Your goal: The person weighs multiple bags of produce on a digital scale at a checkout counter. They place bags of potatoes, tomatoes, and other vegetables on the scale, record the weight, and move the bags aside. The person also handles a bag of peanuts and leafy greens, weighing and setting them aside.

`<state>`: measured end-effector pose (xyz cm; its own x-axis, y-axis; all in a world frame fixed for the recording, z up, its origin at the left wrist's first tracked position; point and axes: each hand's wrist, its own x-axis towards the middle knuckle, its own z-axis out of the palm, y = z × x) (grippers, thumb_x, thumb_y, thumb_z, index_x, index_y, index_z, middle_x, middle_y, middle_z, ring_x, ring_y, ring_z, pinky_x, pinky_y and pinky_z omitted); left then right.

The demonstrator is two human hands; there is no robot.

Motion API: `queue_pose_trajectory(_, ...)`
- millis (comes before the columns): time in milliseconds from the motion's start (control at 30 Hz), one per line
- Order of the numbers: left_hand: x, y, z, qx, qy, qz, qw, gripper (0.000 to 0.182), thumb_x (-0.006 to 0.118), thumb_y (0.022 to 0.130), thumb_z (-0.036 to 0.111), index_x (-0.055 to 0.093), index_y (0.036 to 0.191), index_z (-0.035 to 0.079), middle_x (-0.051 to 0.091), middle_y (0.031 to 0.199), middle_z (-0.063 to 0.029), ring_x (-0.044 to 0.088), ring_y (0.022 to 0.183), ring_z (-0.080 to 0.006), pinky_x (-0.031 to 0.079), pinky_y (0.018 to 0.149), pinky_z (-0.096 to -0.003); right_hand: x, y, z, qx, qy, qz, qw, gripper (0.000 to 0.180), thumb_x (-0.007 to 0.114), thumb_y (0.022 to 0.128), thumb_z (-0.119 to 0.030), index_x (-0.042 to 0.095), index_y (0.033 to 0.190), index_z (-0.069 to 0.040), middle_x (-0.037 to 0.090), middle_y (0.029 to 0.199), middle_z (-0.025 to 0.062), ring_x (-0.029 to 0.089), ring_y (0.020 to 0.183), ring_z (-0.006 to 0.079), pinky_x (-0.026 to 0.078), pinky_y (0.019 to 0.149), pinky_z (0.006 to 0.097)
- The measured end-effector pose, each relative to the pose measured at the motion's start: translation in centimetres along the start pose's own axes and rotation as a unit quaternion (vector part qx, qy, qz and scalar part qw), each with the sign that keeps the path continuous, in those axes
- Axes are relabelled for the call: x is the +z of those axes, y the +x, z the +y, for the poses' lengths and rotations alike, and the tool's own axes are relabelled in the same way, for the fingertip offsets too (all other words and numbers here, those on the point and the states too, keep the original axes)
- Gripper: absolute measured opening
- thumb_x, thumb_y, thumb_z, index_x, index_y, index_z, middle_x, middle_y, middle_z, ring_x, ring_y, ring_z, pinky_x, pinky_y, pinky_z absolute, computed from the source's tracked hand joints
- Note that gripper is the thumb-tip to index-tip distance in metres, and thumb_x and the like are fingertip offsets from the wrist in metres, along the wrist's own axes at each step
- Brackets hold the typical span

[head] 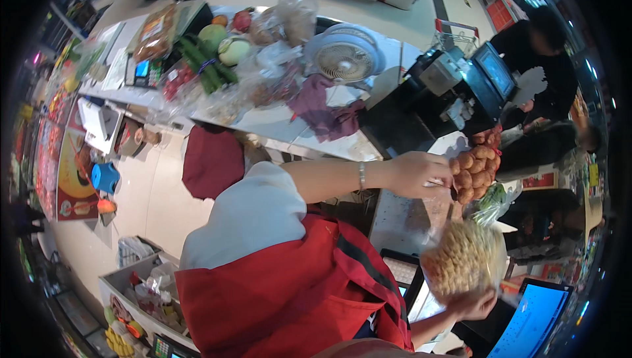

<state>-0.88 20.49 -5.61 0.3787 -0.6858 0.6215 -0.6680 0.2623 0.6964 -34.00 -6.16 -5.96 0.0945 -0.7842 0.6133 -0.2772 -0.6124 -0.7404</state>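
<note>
My left hand [419, 174], a bracelet at its wrist, reaches across the counter with curled fingers at the near side of a net bag of potatoes [476, 170]. The fingers appear to grip the net, though the contact is partly hidden. Lower down, my right hand [475, 302] holds a clear plastic bag of pale yellow pieces [459, 259], blurred, so I cannot tell what they are. Between the two bags lies a clear bag of green vegetables [491, 205].
A monitor [531, 318] stands at lower right, a black checkout terminal [424, 96] above my left arm. Produce, a purple cloth [328, 108] and a fan [345, 59] occupy the long counter [266, 123]. People in dark clothes [538, 71] stand across from me.
</note>
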Motion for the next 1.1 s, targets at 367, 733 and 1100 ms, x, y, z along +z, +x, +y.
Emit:
queue_pose_trajectory(367, -4.3, -54.8, 0.6, -0.594, 0.18, 0.298, 0.725, 0.015, 0.062, 0.083, 0.016, 0.066, 0.091, 0.005, 0.069, 0.085, -0.0131, 0.068, 0.082, -0.0242, 0.052, 0.073, -0.0345, -9.3, -6.2, -1.2, -0.171, -0.291, -0.163, 0.927, 0.032, 0.047, 0.096, -0.02, 0.062, 0.11, 0.005, 0.067, 0.102, 0.0159, 0.063, 0.091, 0.0247, 0.05, 0.079, 0.0327)
queue_pose_trajectory(733, 3.2, -99.9, 33.1, -0.797, 0.052, 0.601, -0.021, 0.041, 0.053, 0.084, 0.024, 0.059, 0.122, 0.01, 0.048, 0.137, -0.019, 0.042, 0.13, -0.0342, 0.035, 0.108, -0.0435, 9.4, -35.9, -26.8, -0.232, -0.092, -0.675, 0.694, 0.03, 0.051, 0.097, -0.025, 0.064, 0.108, 0.0, 0.064, 0.102, 0.0144, 0.06, 0.088, 0.0217, 0.048, 0.079, 0.0307)
queue_pose_trajectory(1100, 3.8, -129.3, 38.6, -0.483, 0.218, 0.809, -0.255, 0.035, 0.071, 0.077, 0.029, 0.069, 0.101, 0.003, 0.069, 0.094, -0.0189, 0.066, 0.09, -0.0349, 0.05, 0.084, -0.0401, -11.5, -103.2, -40.8, -0.434, 0.057, -0.898, -0.053, 0.015, 0.062, 0.087, -0.015, 0.065, 0.096, -0.003, 0.065, 0.094, 0.0161, 0.063, 0.087, 0.0317, 0.051, 0.074, 0.0382)
